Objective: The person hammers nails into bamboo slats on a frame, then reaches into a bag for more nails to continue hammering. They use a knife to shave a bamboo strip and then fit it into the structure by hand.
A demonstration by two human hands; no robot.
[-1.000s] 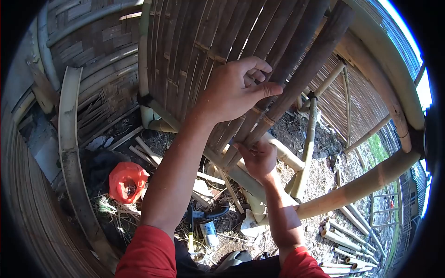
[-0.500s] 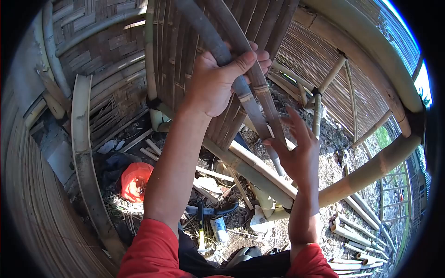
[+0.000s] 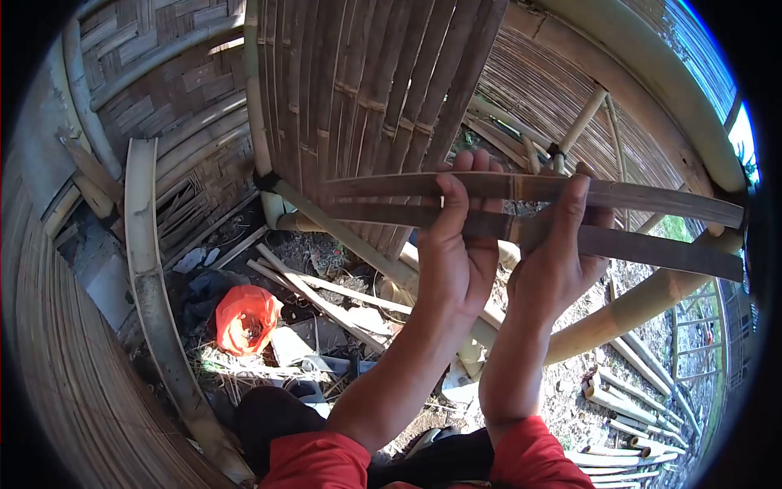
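Observation:
Two dark split-bamboo slats (image 3: 652,196) lie nearly level across my view, one a little above the other. Around their middle closes my left hand (image 3: 460,265), thumb in front and fingers behind. Just to the right, my right hand (image 3: 562,236) grips the same pair, its thumb over the front of the slats. The right ends reach toward a thick bamboo pole; the left ends overlap the panel of dark upright bamboo slats (image 3: 358,98) in the view.
A red plastic bag (image 3: 247,319) sits on the littered ground among loose bamboo strips (image 3: 326,297). A long split bamboo length (image 3: 145,244) leans at left. Bamboo frame poles (image 3: 619,326) cross at right, with cut bamboo pieces (image 3: 627,403) below. Woven bamboo wall (image 3: 187,73) stands behind.
The two slats have swung from a steep diagonal to nearly level. My left hand has moved right and down, and my right hand has closed on the slats.

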